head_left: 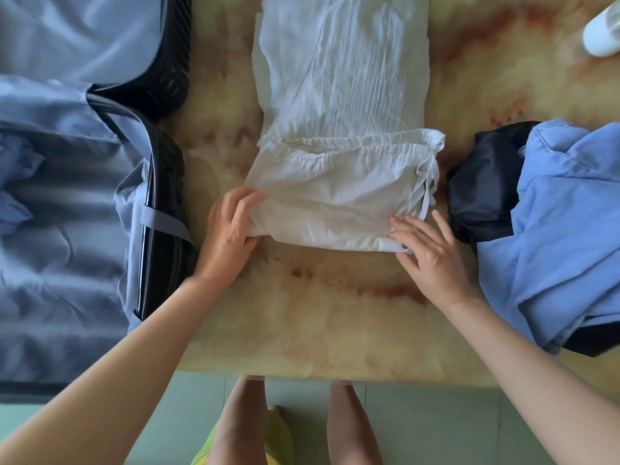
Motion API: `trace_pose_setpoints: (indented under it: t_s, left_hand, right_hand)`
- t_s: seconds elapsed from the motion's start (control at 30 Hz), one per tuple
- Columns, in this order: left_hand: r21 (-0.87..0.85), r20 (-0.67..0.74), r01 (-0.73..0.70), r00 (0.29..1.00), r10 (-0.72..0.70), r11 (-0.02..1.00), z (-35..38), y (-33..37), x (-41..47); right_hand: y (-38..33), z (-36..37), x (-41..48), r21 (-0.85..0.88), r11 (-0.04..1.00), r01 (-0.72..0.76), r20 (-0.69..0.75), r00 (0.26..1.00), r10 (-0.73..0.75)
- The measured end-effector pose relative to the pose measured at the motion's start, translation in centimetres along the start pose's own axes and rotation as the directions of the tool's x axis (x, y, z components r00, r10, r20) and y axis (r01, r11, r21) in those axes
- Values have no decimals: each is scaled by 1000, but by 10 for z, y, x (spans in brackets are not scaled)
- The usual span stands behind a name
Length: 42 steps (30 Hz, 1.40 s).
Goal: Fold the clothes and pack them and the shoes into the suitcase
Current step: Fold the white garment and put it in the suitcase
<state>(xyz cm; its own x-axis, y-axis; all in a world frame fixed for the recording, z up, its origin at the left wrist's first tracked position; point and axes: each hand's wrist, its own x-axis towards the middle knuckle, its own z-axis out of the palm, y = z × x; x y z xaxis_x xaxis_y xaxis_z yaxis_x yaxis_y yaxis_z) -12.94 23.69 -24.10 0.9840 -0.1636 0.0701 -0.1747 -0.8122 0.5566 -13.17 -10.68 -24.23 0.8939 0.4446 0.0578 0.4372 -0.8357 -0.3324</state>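
Observation:
White crinkled trousers (pixel 342 95) lie lengthwise in the middle of the marbled table (pixel 318 313), their waistband end folded back over the legs. My left hand (pixel 228 226) grips the folded edge at its left corner, thumb under the cloth. Straight-fingered, my right hand (pixel 426 250) presses the fold's right corner near a small button. At the left lies the open suitcase (pixel 161 182), black-shelled with grey-blue lining. A white shoe (pixel 600 31) shows at the top right corner.
A light blue shirt (pixel 563 213) lies crumpled over a dark navy garment (pixel 479 193) at the right of the table. The table's front edge runs just above my legs and the green floor (pixel 436 424).

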Motion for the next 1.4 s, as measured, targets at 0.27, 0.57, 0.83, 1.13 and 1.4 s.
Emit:
trace_pose_setpoints:
  t_s: [0.27,0.57,0.83,1.13,1.4]
  left_hand:
    - [51,-18,-21,1000,22,998,-6,-3,-15]
    - [46,-92,-5,996,9,999,-12,17,-36]
    - [70,230,-223,952,202,972,8,21,-30]
    - [82,168,-200,969,184,976,16,3,-9]
    - [33,256,-199,949,185,979,-15,30,-81]
  right_hand:
    - [-4,-4,1,32,998,-52,28,998,51]
    - [-3,-21,-20,13,1000,-22,34,999,21]
    - [-6,-5,-30,-9,995,-98,152,984,98]
    - [3,3,-24,-49,997,-62,6,998,62]
    - [-39,-19,-86,46,998,-36,85,996,32]
